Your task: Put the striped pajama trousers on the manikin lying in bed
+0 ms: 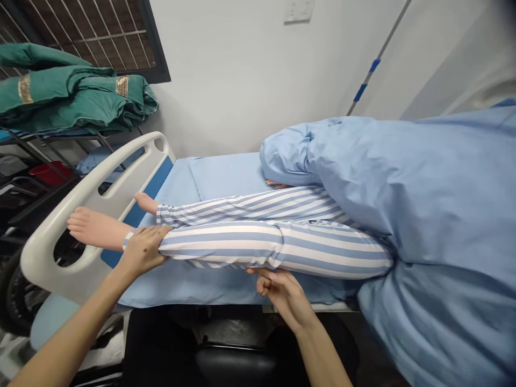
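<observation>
A manikin's near leg (pixel 217 240), in blue-and-white striped trousers, is held just above the bed. My left hand (pixel 145 250) wraps over its lower end by the trouser cuff, just above the bare foot (pixel 97 228). Under the knee, my right hand (pixel 282 293) is turned palm up and bears the leg from below; some of its fingers are hidden beneath it. The far leg (pixel 242 207) lies on the light blue sheet (pixel 217 172), its bare foot (pixel 145 203) close to the footboard. A blue quilt (pixel 403 193) covers the upper body, and part of a hand (pixel 276 184) shows at its edge.
A white-and-blue footboard (pixel 86 188) closes the bed's left end. Beyond it are folded green clothing (pixel 72 91) on a rack, a red basin (pixel 50 171) and a wheelchair wheel (pixel 18 295). A wall (pixel 226 70) runs along the far side. Below me is a black seat (pixel 236 365).
</observation>
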`<state>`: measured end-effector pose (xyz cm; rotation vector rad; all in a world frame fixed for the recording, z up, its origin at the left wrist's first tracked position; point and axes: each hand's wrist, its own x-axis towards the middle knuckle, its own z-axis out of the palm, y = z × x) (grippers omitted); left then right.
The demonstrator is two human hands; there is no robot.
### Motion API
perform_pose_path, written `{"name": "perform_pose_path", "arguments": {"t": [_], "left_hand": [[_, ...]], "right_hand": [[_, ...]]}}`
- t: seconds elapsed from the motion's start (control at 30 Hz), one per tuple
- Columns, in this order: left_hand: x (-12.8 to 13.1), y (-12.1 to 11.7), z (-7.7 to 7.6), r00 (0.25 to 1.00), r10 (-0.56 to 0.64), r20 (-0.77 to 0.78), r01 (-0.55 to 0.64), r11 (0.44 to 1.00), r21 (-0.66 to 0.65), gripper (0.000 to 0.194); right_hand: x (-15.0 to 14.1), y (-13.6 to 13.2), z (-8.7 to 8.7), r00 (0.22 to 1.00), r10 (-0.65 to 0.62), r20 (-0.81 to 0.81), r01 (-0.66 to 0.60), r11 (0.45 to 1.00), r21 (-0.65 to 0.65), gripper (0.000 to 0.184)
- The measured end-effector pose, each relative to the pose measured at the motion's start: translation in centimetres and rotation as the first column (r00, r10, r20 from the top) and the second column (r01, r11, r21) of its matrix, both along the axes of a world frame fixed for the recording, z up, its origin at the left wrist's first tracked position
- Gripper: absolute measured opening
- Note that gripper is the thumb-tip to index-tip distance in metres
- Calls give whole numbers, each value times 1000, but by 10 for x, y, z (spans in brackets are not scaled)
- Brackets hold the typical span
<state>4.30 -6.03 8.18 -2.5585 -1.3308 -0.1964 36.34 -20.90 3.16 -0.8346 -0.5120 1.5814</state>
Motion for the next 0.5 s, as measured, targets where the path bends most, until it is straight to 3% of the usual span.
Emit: {"name": "perform_pose_path", "arguments": {"t": [0.1,0.23,0.5], "left_hand": [[-11,-2,9,995,-19,-94,23,999,37,48],[-15,-5,8,986,-15,-166,22,999,39,48],[-21,-4,-12,987,-19,-162,21,1000,8,47]], "right_hand": [[-12,6,-29,999,-2,-53,-1,999,-50,23],[-21,12,-60,993,-4,-122,-9,995,-104,20],[-25,14,-76,987,-46,-152,22,988,-156,19]]}}
